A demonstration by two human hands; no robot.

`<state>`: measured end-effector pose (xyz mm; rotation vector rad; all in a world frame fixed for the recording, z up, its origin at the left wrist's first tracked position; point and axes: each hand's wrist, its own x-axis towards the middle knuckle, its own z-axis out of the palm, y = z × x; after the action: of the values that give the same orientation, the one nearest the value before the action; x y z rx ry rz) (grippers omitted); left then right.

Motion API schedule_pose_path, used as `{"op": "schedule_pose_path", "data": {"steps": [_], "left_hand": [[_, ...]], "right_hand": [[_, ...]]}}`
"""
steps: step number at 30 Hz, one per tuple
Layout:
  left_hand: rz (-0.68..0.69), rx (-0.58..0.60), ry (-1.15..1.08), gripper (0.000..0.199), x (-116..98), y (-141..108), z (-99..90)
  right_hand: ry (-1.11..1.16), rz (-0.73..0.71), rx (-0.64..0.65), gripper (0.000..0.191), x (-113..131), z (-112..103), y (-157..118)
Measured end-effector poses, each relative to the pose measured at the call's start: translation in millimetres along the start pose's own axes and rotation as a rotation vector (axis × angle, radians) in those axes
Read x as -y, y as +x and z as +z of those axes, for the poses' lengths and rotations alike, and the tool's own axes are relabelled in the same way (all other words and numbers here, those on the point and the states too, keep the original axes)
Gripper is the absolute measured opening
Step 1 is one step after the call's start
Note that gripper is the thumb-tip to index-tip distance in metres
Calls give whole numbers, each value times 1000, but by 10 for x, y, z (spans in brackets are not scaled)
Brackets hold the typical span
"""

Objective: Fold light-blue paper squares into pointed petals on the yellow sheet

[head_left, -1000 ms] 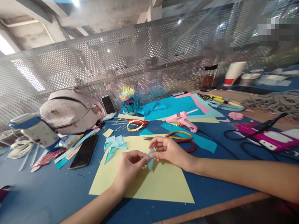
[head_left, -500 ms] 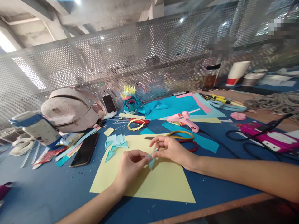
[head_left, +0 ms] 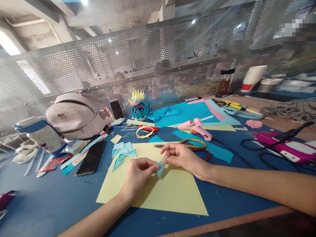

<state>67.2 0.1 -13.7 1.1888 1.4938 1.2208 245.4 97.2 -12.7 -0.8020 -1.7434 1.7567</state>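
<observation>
Between my two hands is a small light blue folded paper piece [head_left: 160,171], its pointed end hanging down. My left hand [head_left: 140,171] pinches its left side between thumb and fingers. On the other side, my right hand [head_left: 178,158] pinches its upper right corner. Both hands are over a pale yellow paper sheet [head_left: 158,199]. More light blue folded pieces [head_left: 123,154] lie on the sheet's upper left corner. A pair of scissors [head_left: 197,144] with yellow and red handles rests behind my right hand, partly hidden by it.
Behind the sheet are a pink glue gun [head_left: 196,127], a yellow paper ring [head_left: 144,132] and a layered paper flower [head_left: 139,107]. To the left lie a black phone [head_left: 91,158], a backpack [head_left: 75,115] and a bottle [head_left: 43,136]. A magenta power strip [head_left: 283,146] with cables sits right.
The light blue piece has turned slightly, showing more of its face between my fingers. My hands stay nearly in place, and the whole view has shifted a little.
</observation>
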Motion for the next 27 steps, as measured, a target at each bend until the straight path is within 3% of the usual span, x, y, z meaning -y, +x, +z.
{"op": "schedule_pose_path", "data": {"steps": [27], "left_hand": [[40,91,112,22,92,15,-52]], "right_hand": [[-12,-81,4,44,13,-33,5]]}}
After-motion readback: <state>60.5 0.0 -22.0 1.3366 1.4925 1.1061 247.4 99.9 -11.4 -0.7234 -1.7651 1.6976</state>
